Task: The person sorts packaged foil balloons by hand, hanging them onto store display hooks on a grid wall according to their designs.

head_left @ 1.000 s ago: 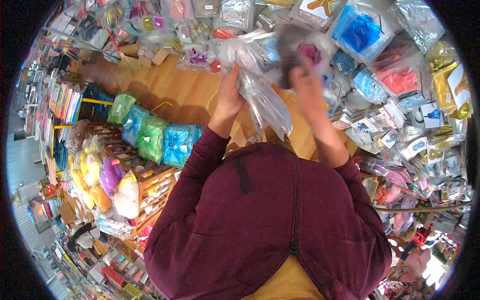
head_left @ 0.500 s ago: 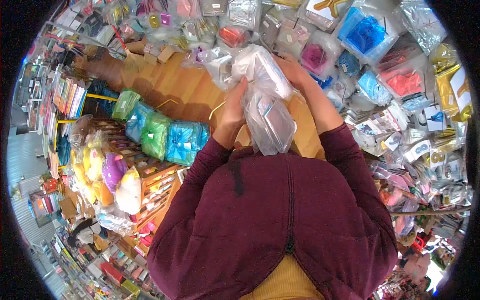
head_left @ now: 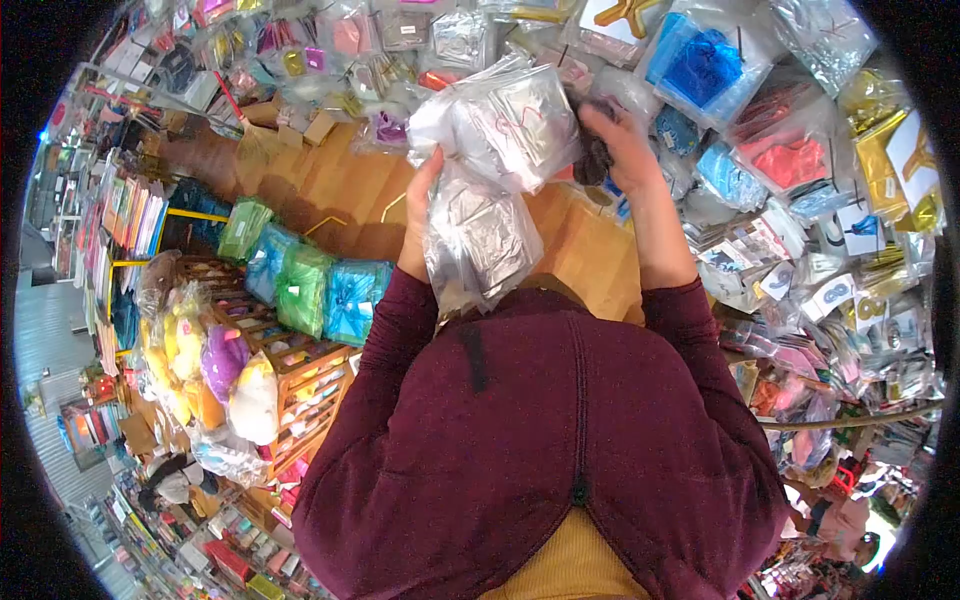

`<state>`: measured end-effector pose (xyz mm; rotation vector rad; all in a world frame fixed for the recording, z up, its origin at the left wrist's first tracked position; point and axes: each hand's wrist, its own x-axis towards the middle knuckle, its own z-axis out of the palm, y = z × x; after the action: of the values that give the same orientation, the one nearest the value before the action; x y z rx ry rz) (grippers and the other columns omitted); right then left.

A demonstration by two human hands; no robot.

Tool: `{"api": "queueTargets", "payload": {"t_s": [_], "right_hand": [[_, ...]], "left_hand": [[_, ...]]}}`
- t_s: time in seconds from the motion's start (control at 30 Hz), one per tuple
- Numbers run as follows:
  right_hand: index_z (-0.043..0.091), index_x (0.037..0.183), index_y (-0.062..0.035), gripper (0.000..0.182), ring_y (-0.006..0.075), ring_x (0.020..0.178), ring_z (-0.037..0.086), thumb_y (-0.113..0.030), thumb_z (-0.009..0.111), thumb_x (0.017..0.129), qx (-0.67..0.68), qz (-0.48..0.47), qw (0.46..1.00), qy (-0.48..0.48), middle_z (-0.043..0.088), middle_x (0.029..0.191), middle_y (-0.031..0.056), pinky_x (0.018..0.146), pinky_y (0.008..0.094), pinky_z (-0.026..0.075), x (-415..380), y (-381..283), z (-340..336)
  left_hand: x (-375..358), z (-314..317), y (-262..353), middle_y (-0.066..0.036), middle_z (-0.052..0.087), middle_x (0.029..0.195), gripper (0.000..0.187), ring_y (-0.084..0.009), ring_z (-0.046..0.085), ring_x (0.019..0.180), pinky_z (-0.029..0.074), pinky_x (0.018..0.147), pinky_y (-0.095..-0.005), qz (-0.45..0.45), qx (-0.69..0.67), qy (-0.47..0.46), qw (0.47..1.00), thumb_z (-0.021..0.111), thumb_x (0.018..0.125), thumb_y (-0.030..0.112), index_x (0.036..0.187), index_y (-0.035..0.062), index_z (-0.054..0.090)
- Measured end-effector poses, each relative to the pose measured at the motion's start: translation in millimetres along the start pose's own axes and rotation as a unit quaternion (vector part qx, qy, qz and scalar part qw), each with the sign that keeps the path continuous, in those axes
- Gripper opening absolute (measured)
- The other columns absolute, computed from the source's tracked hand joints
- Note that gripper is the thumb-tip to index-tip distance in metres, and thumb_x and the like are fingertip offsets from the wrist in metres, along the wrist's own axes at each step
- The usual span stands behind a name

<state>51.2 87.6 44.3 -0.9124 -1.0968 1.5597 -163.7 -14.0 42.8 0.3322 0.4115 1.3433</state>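
Clear plastic bags with silvery-white packets (head_left: pixel 515 125) hang in front of my chest, and my left hand (head_left: pixel 422 205) grips them at their left edge. A second silvery packet (head_left: pixel 485 240) dangles below, inside clear plastic. On the right, my right hand (head_left: pixel 622 150) is closed on a dark, crumpled item (head_left: pixel 592 150) beside the upper packet. What this dark item is cannot be made out. Both forearms are raised in maroon sleeves.
Bagged foil packets (head_left: pixel 705 65) cover the display at the top and right. Left are blue and green wrapped packages (head_left: pixel 305 285) by a wooden rack (head_left: pixel 310 395) and bagged plush toys (head_left: pixel 225 360). A broom (head_left: pixel 262 140) lies over the wooden floor (head_left: pixel 330 180).
The silvery packets have turned and spread out to show their broad faces. My right hand has moved right, away from them, and the dark item now shows in it. My left hand has shifted left.
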Motion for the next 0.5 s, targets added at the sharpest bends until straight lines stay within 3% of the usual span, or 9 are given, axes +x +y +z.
{"api": "queueTargets", "payload": {"t_s": [0.13, 0.27, 0.33, 0.37, 0.43, 0.5], "right_hand": [[0.056, 0.103, 0.0038, 0.044, 0.012, 0.069, 0.055, -0.012, 0.073, 0.065, -0.126, -0.057, 0.99, -0.018, 0.061, 0.081, 0.0047, 0.062, 0.0266, 0.045, -0.3, -9.0, -2.5], [0.056, 0.099, 0.0044, 0.042, 0.0121, 0.071, 0.056, -0.016, 0.073, 0.066, -0.194, -0.166, 0.966, 0.044, 0.062, 0.082, 0.0078, 0.063, 0.0278, 0.045, 2.3, -13.5, -16.1], [0.057, 0.092, 0.0025, 0.034, 0.0196, 0.066, 0.058, -0.016, 0.071, 0.067, -0.333, -0.207, 0.916, 0.082, 0.061, 0.08, 0.011, 0.061, 0.0302, 0.045, -4.6, -23.8, -17.4], [0.057, 0.092, 0.0025, 0.034, 0.0196, 0.066, 0.058, -0.016, 0.071, 0.067, -0.333, -0.207, 0.917, 0.08, 0.061, 0.08, 0.011, 0.061, 0.0302, 0.045, -6.2, -27.1, -17.6], [0.058, 0.092, 0.0025, 0.029, 0.0261, 0.069, 0.058, -0.016, 0.067, 0.072, -0.526, -0.303, 0.79, 0.085, 0.06, 0.092, 0.0145, 0.063, 0.0309, 0.046, -9.3, -30.9, -17.0], [0.058, 0.091, 0.0007, 0.027, 0.0302, 0.071, 0.057, -0.016, 0.066, 0.071, -0.543, -0.334, 0.764, 0.093, 0.059, 0.093, 0.0149, 0.062, 0.033, 0.046, -10.8, -27.1, -19.7]], "left_hand": [[6.8, 7.4, -2.6, -0.016, 0.05, 0.115, 0.054, -0.0259, 0.052, 0.102, 0.044, 0.086, -0.0378, 0.025, 0.036, 0.033, 0.998, 0.047, 0.084, 0.035, 0.123, -0.0003, 0.037], [18.8, 8.9, -3.5, -0.012, 0.051, 0.114, 0.049, -0.0228, 0.053, 0.101, 0.044, 0.086, -0.035, 0.058, 0.15, 0.082, 0.984, 0.046, 0.087, 0.032, 0.123, -0.0004, 0.038], [29.5, 3.4, -9.8, -0.011, 0.048, 0.118, 0.047, -0.0223, 0.05, 0.105, 0.042, 0.088, -0.0357, 0.083, 0.161, 0.093, 0.979, 0.044, 0.089, 0.031, 0.124, 0.0, 0.036], [33.6, 4.4, -13.1, -0.011, 0.048, 0.118, 0.047, -0.0223, 0.05, 0.105, 0.042, 0.088, -0.0357, 0.085, 0.161, 0.094, 0.979, 0.044, 0.089, 0.031, 0.124, 0.0, 0.036], [40.0, 3.4, -19.1, -0.012, 0.045, 0.122, 0.049, -0.0228, 0.046, 0.11, 0.039, 0.091, -0.0373, 0.105, 0.145, 0.078, 0.981, 0.042, 0.09, 0.034, 0.126, 0.0007, 0.033], [45.7, 0.0, -24.8, -0.011, 0.043, 0.124, 0.05, -0.0228, 0.045, 0.112, 0.038, 0.092, -0.0378, 0.121, 0.138, 0.071, 0.98, 0.041, 0.091, 0.035, 0.127, 0.0011, 0.032]]}}
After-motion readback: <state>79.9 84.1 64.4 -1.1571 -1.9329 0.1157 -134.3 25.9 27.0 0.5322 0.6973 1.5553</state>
